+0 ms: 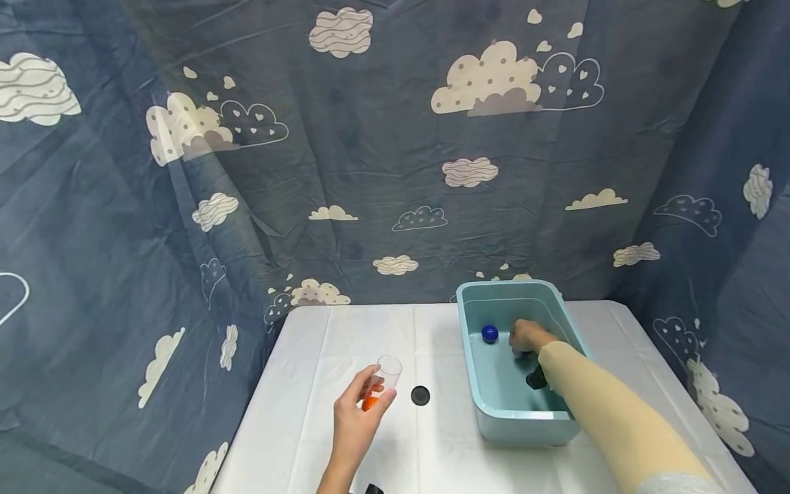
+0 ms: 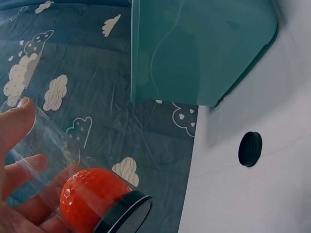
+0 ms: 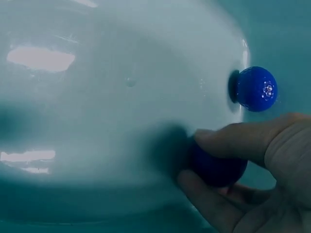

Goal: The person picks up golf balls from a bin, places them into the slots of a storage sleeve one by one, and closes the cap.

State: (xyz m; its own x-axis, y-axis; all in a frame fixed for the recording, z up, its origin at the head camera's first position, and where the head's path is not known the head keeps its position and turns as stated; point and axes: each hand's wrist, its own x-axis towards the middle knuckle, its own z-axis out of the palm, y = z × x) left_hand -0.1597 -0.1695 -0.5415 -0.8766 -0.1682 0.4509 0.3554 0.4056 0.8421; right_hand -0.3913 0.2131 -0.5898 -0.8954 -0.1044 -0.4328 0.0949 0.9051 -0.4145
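1. A small table (image 1: 432,453) stands in front of the person, covered with a white cloth that shows faint fold lines.
2. Behind and to both sides hangs a dark blue curtain (image 1: 382,137) printed with cream and outlined clouds; it closes the table in on three sides.
3. A light blue tub (image 1: 494,422) sits on the right half of the table, its far end close to the curtain.
4. The right hand (image 1: 526,336) is down inside the tub, fingers curled round a dark blue ball (image 3: 216,167), which it grips near the tub floor.
5. A second blue ball (image 1: 490,334) lies in the tub just to the left of that hand, free of it.
6. The left hand (image 1: 358,418) is raised over the left-centre of the table and grasps a clear cup (image 1: 385,377), tilted, with the thumb along one side and the fingers on the other.
7. An orange ball (image 2: 90,199) sits inside the cup against its dark bottom rim.
8. A small black disc (image 1: 420,395) lies flat on the cloth between the cup and the tub, touching neither.
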